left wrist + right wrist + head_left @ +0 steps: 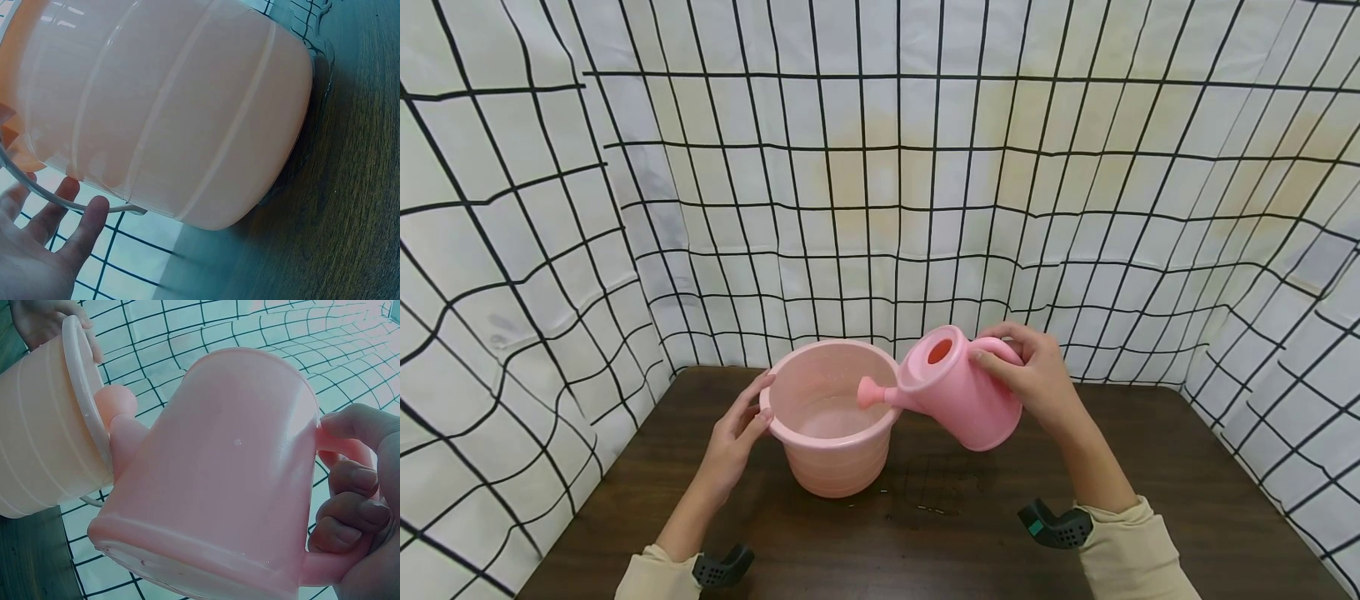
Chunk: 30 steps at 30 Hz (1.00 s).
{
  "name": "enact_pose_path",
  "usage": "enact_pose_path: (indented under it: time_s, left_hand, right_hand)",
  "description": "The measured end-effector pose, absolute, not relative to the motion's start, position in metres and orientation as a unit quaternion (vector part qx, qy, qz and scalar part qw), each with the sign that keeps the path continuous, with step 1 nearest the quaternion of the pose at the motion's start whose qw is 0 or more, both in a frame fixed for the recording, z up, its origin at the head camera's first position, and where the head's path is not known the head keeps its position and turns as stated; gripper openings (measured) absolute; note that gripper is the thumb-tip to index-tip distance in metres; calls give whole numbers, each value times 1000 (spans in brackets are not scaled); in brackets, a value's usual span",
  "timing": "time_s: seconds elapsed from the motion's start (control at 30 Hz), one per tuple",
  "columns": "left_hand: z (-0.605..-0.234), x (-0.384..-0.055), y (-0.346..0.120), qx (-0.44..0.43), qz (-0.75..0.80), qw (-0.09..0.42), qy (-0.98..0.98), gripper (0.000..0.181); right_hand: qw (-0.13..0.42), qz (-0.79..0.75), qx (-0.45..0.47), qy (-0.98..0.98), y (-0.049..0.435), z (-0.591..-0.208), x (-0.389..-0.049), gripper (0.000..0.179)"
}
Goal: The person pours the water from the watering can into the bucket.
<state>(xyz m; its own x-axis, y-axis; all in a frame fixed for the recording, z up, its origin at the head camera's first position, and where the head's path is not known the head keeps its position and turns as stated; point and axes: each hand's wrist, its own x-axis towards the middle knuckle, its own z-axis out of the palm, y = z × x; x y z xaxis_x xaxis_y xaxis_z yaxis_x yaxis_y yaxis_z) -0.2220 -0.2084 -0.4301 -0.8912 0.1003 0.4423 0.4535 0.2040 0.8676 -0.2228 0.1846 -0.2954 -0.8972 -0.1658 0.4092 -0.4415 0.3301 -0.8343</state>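
A pale pink bucket point(838, 462) stands on the dark wooden table, its mouth facing up. My left hand point(733, 433) holds the rim on its left side, thumb and fingers at the edge. In the left wrist view, the bucket's thin handle point(81, 206) passes by the fingers of that hand. My right hand point(1033, 375) grips the looped handle of a pink watering can point(966, 400), fingers curled round it in the right wrist view. The can is raised and tilted left. Its spout's round head point(871, 392) hangs over the bucket's right rim.
Small wet streaks point(936, 509) lie on the table point(1000, 558) in front of the bucket. White cloth with a black grid point(925, 183) encloses the table at the back and both sides. Dark bands point(1056, 527) sit on both wrists.
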Motion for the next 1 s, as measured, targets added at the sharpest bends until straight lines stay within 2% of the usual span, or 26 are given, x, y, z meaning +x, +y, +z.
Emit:
enact_pose_path:
  time_s: [1.0]
  left_hand:
    - [-430, -223, -209, -177, -605, 139, -764, 49]
  right_hand:
    - [135, 535, 191, -812, 184, -295, -224, 21]
